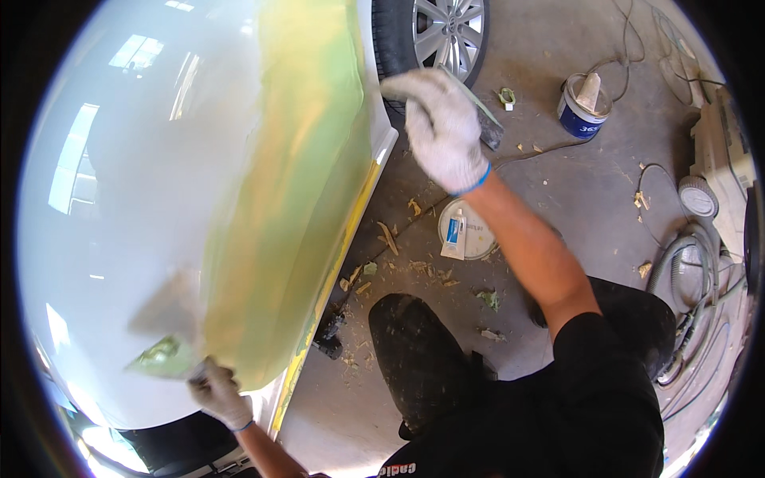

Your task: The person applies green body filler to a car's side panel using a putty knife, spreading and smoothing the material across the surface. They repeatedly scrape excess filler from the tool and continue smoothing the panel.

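Note:
Before me is a white car body panel [149, 197], with a wide smooth band of yellow-green body filler [305, 179] along its near side. My left hand [220, 391], in a knit glove, grips a flat mixing plate or spreader carrying a glossy lump of green filler [162, 357], low over the panel. My right hand [445, 128], also gloved, is raised near the wheel, away from the filler band. It holds a flat spreader [491, 130] with a green-smeared edge, partly hidden behind the hand.
Yellow masking tape [352, 236] lines the panel's edge, below a car wheel [451, 30]. On the floor stand an open can [583, 122] and a round lid [478, 236] bearing a tube [455, 233]. Dried scraps [388, 238], cables and coiled hoses [687, 251] lie around.

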